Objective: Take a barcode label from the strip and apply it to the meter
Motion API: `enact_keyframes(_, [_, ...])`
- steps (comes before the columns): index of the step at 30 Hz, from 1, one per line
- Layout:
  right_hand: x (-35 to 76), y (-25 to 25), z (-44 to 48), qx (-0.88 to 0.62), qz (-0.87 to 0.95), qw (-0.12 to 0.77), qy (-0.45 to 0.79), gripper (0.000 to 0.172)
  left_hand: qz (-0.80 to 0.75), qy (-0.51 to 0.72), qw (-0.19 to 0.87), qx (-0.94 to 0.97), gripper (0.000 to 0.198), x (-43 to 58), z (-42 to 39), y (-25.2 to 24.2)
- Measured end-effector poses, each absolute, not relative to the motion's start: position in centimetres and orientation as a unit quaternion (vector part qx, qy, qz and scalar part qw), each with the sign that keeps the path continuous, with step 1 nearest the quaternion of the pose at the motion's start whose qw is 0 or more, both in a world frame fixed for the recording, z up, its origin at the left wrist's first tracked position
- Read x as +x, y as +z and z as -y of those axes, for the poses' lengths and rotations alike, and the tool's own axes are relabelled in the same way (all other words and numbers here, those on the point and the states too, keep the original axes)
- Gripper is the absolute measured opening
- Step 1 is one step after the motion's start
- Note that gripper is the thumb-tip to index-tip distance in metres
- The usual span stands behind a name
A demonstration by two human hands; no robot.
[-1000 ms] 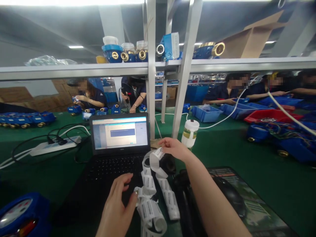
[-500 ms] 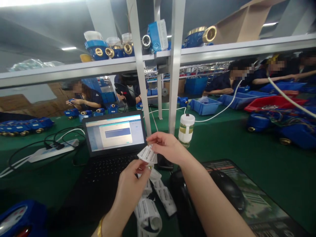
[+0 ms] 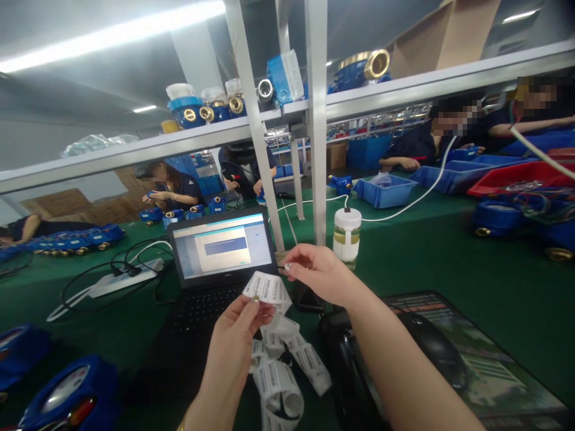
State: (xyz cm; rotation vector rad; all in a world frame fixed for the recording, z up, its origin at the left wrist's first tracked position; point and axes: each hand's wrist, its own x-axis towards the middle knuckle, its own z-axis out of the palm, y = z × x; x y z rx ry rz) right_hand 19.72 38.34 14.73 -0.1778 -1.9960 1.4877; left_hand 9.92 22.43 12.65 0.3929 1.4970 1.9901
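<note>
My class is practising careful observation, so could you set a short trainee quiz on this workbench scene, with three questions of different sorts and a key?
1. Short answer: What is the person's left hand pinching?
2. True or false: The laptop stands open with its screen lit.
3. Fill in the blank: The black computer mouse rests on a ____.

Key
1. A strip of barcode labels.
2. True.
3. Mouse pad.
</note>
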Motion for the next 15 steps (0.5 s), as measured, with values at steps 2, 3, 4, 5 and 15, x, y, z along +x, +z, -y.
enact_keyframes(2, [20.2, 14.5, -38.0, -0.069, 0.763, 0.261, 0.588, 0.021, -0.521, 0.794, 0.301, 0.081, 0.018, 10.0, -22.3, 13.3])
enact_keyframes(3, [20.5, 14.2, -37.7, -0.061, 0.762, 0.217, 0.607, 0.029, -0.499, 0.812, 0.298, 0.046, 0.011, 10.1, -22.2, 13.6])
enact_keyframes(4, [20.7, 13.8, -37.2, -0.052, 0.758, 0.175, 0.626, 0.036, -0.48, 0.825, 0.298, 0.013, 0.006, 10.3, -22.1, 13.9])
enact_keyframes(5, [20.9, 13.3, -36.7, -0.042, 0.749, 0.138, 0.647, 0.041, -0.465, 0.831, 0.304, -0.015, 0.008, 10.5, -22.0, 14.1])
enact_keyframes(15, [18.9, 13.7, -34.5, -0.071, 0.369, 0.285, 0.882, 0.053, -0.516, 0.722, 0.454, 0.084, 0.02, 14.1, -17.9, 10.6])
